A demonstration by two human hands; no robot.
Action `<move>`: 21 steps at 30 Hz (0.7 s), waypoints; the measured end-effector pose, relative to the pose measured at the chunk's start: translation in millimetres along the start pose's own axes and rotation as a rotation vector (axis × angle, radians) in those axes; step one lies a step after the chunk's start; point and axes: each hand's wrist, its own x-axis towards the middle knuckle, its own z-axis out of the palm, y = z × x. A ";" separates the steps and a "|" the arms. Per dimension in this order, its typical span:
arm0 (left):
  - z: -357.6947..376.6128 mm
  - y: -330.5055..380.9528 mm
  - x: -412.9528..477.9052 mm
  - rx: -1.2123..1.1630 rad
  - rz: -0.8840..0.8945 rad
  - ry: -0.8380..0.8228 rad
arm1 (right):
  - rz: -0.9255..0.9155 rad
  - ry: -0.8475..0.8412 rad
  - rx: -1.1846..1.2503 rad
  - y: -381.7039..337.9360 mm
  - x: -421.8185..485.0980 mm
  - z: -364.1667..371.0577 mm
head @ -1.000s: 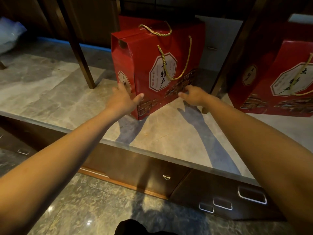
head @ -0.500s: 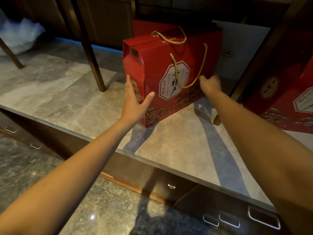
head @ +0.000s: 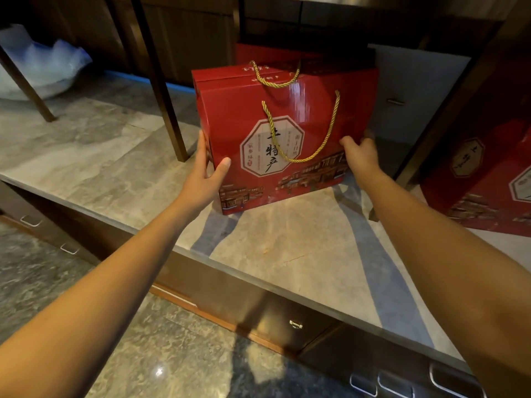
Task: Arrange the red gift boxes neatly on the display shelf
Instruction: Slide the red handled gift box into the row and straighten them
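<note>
Hands are clamping the red gift box (head: 287, 133) from both sides: left hand (head: 205, 173) at nine o'clock, right hand (head: 360, 158) at three, likely squaring it on the marble display shelf (head: 287, 254); another red gift box (head: 482, 179) is standing farther toward three o'clock.

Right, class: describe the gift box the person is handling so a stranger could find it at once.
Start at the grey marble shelf. The red gift box stands between two dark posts, gripped at its sides by the left hand and right hand. Unlike the other red boxes to its right, it faces the viewer squarely, gold rope handles draped over its front label.
</note>
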 end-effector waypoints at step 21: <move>-39.2 44.5 -22.1 -0.245 0.079 0.087 | -0.114 0.219 -0.123 -47.8 -122.0 -35.7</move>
